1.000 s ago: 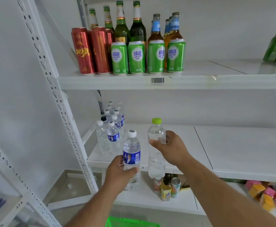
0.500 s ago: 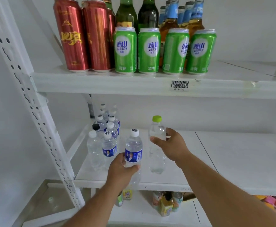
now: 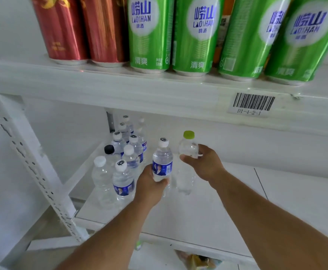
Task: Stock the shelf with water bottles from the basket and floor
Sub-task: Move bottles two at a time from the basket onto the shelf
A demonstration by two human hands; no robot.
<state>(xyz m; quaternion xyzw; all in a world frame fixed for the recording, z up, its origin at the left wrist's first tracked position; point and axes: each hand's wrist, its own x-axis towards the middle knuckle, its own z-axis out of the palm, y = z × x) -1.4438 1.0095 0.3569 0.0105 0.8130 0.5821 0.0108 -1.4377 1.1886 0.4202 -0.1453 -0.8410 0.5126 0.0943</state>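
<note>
**Two bottles going onto the middle shelf at once**

Nearest me, both arms reached in over the middle shelf (image 3: 208, 207). The left hand (image 3: 149, 184) had its fingers wrapped round a blue-label bottle (image 3: 162, 162) with a white cap, the right hand (image 3: 204, 162) pinched a clear green-cap bottle (image 3: 187, 151) near its shoulder. Both bottles stood upright, low over the shelf, though I couldn't tell if their bases touched. Looked like the placing step to me: next would be setting them down beside the cluster without knocking it. Just left sat the stocked water bottles (image 3: 123, 178), about ten, running back to the wall. Above, the upper shelf (image 3: 120, 90) held red cans (image 3: 81, 30) and green cans (image 3: 196, 36). No basket was visible.
</note>
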